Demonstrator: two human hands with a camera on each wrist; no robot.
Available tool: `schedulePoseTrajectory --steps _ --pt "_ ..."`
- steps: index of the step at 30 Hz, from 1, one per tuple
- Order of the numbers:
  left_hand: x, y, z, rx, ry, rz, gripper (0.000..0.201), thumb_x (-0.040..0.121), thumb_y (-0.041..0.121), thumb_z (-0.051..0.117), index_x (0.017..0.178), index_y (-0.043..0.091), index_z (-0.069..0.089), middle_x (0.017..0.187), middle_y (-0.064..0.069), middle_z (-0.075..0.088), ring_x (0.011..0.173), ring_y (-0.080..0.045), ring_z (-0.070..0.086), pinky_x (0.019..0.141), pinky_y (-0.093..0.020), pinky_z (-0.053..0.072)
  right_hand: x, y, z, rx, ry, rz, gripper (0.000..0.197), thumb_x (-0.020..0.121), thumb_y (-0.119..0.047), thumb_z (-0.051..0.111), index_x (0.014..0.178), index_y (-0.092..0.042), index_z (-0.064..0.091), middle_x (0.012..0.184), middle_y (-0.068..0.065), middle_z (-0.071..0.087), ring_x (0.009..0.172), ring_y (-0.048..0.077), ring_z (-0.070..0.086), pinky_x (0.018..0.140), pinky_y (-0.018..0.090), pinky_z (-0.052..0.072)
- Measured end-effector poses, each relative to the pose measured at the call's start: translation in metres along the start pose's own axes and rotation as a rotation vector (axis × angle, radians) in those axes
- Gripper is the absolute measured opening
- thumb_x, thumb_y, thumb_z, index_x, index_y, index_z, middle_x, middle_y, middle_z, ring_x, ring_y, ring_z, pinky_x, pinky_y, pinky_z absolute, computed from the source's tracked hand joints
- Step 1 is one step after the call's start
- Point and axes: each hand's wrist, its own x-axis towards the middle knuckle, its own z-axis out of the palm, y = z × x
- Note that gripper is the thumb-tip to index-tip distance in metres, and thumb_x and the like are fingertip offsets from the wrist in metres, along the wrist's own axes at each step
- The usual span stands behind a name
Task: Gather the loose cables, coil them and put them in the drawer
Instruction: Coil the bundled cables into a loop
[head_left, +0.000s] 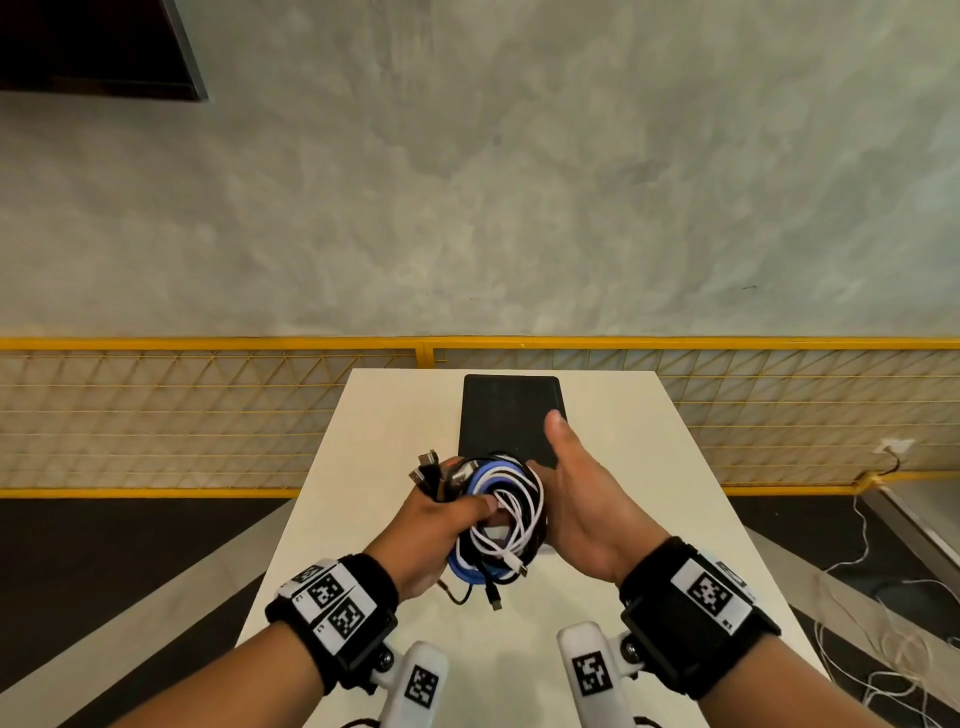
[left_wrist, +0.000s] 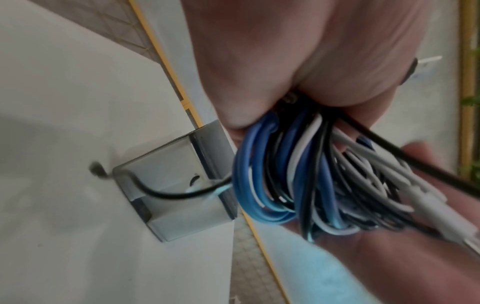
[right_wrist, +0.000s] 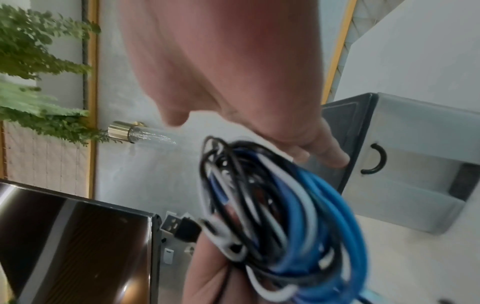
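A coil of blue, white and black cables (head_left: 501, 514) hangs above the white table (head_left: 374, 431). My left hand (head_left: 467, 506) grips its left side, thumb over the strands, and several plugs stick out past the knuckles. My right hand (head_left: 558, 462) rests flat against the right side of the coil with the thumb raised. Behind the hands stands the small drawer unit (head_left: 506, 410) with a black top. The left wrist view shows the strands (left_wrist: 298, 174) bunched in my left hand (left_wrist: 285, 61), with the drawer unit (left_wrist: 176, 185) beyond. In the right wrist view the coil (right_wrist: 280, 205) lies under my right hand (right_wrist: 233, 72), next to the shut drawer front (right_wrist: 415, 154) and its black handle (right_wrist: 376, 158).
A yellow mesh fence (head_left: 156, 415) runs behind the table. Loose white cables (head_left: 883, 649) trail over the floor at the right, below a wall socket (head_left: 893, 447). A dark screen (right_wrist: 78, 246) and a green plant (right_wrist: 39, 72) show in the right wrist view.
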Motion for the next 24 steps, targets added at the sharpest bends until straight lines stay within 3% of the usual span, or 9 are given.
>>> schedulePoseTrajectory --steps 2,4,6,10,13,16,18,21,24 --pt "0.006 0.005 -0.001 -0.037 0.085 0.025 0.025 0.091 -0.009 0.056 0.109 0.003 0.067 0.099 -0.017 0.075 0.091 -0.027 0.073 0.077 -0.035 0.058 -0.004 0.005 -0.010 0.036 0.198 -0.065 0.082 0.082 -0.075 0.051 0.150 -0.037 0.028 0.144 0.010 0.046 0.133 0.029 0.046 0.103 0.055 0.041" --pt "0.013 0.010 -0.003 -0.094 0.185 0.039 0.025 0.092 -0.008 0.053 0.111 0.002 0.067 0.101 -0.018 0.074 0.089 -0.026 0.073 0.074 -0.034 0.059 -0.007 0.023 -0.023 0.060 0.289 0.015 0.067 0.090 -0.065 0.046 0.137 -0.017 0.045 0.108 0.014 0.061 0.102 0.029 0.059 0.085 0.046 0.045" --pt "0.020 0.013 -0.006 -0.188 0.266 0.035 0.024 0.093 -0.007 0.054 0.114 -0.002 0.065 0.105 -0.021 0.072 0.089 -0.028 0.073 0.076 -0.036 0.059 -0.015 0.048 -0.020 0.058 0.209 0.247 0.070 0.089 -0.067 0.044 0.125 -0.007 0.051 0.090 0.017 0.061 0.081 0.030 0.059 0.073 0.039 0.045" --pt "0.026 0.014 -0.004 -0.280 0.328 0.034 0.025 0.092 -0.005 0.056 0.116 -0.004 0.065 0.109 -0.023 0.071 0.097 -0.033 0.070 0.087 -0.042 0.056 -0.008 0.091 -0.005 0.192 -0.016 0.511 0.091 0.084 -0.076 0.040 0.127 0.004 0.050 0.096 0.024 0.068 0.083 0.035 0.066 0.079 0.043 0.050" --pt "0.022 0.009 0.001 -0.304 0.296 0.030 0.021 0.093 -0.005 0.055 0.110 -0.002 0.067 0.102 -0.019 0.073 0.091 -0.030 0.070 0.082 -0.038 0.057 0.002 0.094 0.010 0.359 0.004 0.415 0.076 0.091 -0.065 0.043 0.120 0.005 0.055 0.106 0.022 0.073 0.096 0.034 0.070 0.093 0.048 0.051" --pt "0.015 0.004 0.001 -0.274 0.234 0.008 0.021 0.092 -0.008 0.052 0.101 0.001 0.069 0.093 -0.017 0.074 0.083 -0.027 0.072 0.075 -0.035 0.060 0.007 0.083 0.009 0.403 0.119 0.262 0.030 0.096 -0.032 0.050 0.097 -0.005 0.065 0.086 0.012 0.074 0.075 0.024 0.073 0.078 0.040 0.054" --pt "0.008 0.006 -0.002 -0.191 0.179 -0.019 0.022 0.093 -0.008 0.052 0.100 0.002 0.070 0.094 -0.018 0.075 0.084 -0.029 0.072 0.076 -0.037 0.060 0.006 0.076 0.002 0.424 0.188 0.194 0.015 0.093 -0.018 0.052 0.090 -0.010 0.064 0.073 0.006 0.065 0.059 0.018 0.066 0.070 0.035 0.056" --pt "0.001 0.008 -0.011 0.008 0.089 -0.054 0.021 0.092 -0.008 0.054 0.106 -0.002 0.069 0.100 -0.023 0.073 0.092 -0.032 0.071 0.087 -0.044 0.058 0.002 0.067 -0.003 0.336 0.241 0.039 0.017 0.097 -0.019 0.049 0.094 -0.012 0.064 0.075 0.008 0.064 0.065 0.021 0.063 0.067 0.035 0.055" --pt "0.000 0.010 -0.020 0.248 0.009 -0.039 0.022 0.089 -0.008 0.058 0.111 -0.010 0.058 0.106 -0.034 0.066 0.091 -0.029 0.068 0.088 -0.043 0.056 -0.004 0.058 0.002 0.145 0.217 -0.139 0.028 0.100 -0.017 0.043 0.108 -0.007 0.068 0.103 0.018 0.074 0.088 0.029 0.069 0.078 0.043 0.056"
